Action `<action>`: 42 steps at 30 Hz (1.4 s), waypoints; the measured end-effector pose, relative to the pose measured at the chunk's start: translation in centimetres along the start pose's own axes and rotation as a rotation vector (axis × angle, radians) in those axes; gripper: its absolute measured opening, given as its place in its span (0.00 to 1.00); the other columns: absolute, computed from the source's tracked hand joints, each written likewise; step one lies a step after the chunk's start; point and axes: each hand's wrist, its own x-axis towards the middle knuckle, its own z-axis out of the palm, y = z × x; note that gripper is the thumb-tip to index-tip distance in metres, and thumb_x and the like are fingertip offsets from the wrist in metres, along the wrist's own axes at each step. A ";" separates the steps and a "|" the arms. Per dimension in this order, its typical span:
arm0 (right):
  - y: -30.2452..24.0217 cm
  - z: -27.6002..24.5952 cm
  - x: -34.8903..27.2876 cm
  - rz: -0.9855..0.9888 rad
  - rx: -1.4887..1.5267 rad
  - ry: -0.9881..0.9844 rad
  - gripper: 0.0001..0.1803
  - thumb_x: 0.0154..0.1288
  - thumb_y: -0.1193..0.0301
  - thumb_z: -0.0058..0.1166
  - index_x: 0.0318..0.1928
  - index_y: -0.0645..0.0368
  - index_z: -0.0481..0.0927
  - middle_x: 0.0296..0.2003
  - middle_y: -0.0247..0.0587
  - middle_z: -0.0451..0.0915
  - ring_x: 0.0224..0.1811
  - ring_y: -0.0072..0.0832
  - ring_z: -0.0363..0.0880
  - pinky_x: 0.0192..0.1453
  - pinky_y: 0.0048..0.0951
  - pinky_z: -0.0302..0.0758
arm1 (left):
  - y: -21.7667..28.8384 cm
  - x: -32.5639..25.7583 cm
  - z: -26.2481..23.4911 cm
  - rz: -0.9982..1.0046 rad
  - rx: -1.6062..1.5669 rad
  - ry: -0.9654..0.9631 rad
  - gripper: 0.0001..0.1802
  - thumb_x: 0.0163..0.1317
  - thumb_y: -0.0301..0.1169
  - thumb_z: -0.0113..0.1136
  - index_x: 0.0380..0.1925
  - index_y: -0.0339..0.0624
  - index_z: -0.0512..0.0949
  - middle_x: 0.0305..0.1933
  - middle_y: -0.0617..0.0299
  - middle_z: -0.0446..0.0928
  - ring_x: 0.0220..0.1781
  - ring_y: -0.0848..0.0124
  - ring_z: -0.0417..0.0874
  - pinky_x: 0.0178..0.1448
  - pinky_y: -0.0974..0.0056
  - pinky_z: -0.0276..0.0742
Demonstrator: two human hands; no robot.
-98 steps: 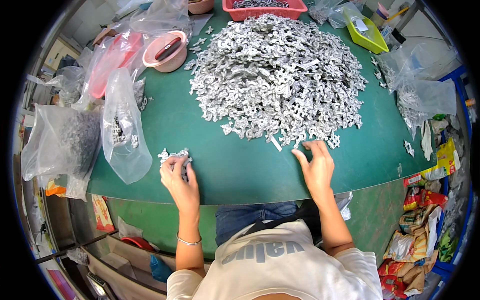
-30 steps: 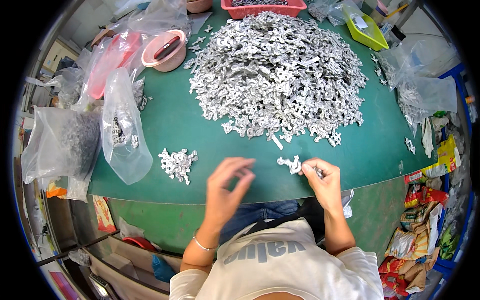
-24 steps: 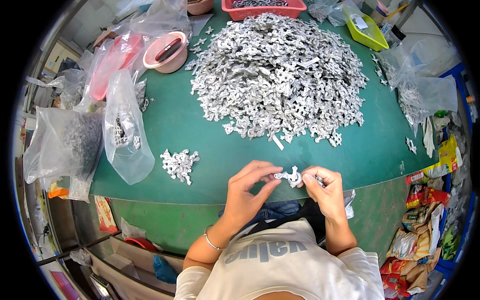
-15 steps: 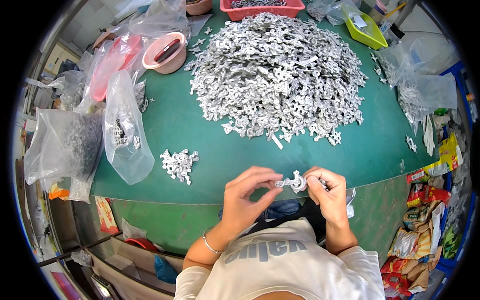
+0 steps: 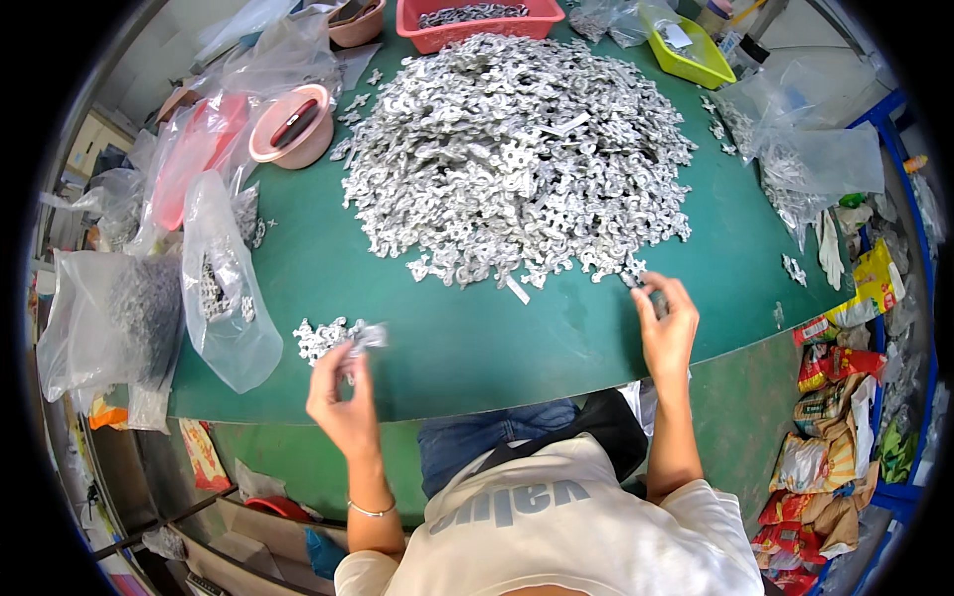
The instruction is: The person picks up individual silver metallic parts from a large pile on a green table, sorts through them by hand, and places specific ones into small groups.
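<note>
Presently, the left hand (image 5: 343, 394) is hovering over the near left of the table (image 5: 477, 353), beside a small heap (image 5: 315, 340) of silver-grey pieces. Its grip is apparently pinching a blurred part (image 5: 372, 336) between thumb and fingertips, over the right side of that heap; the exact contact points are not showing clearly. The right hand (image 5: 671, 325) is reaching to the near right edge of the large pile (image 5: 517, 164). Its thumb and forefinger are standing narrowly apart at an edge piece (image 5: 632, 277); whether this grip is holding or merely touching the piece, one cannot tell.

By appearance, each piece is probably behaving as cast metal: light singly, stiff, moderately slippery and hardly fragile. Pieces in the pile are lying tangled, so their lobes are likely catching on neighbours under a pull. For taking hold, an outer lobe is probably offering the best purchase, with the thumb pressing one flat face and the forefinger the opposite. Pieces along the fringe are presenting freer lobes than those in the middle.
</note>
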 end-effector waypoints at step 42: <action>-7.8 5.0 -4.4 0.191 0.778 -0.741 0.07 0.60 0.75 0.50 0.34 0.66 0.79 0.24 0.31 0.78 0.21 0.11 0.64 0.24 0.14 0.59 | -2.6 8.8 -4.4 -0.420 -0.979 0.181 0.14 0.61 0.29 0.50 0.40 0.27 0.69 0.38 0.53 0.74 0.40 0.66 0.79 0.43 0.66 0.77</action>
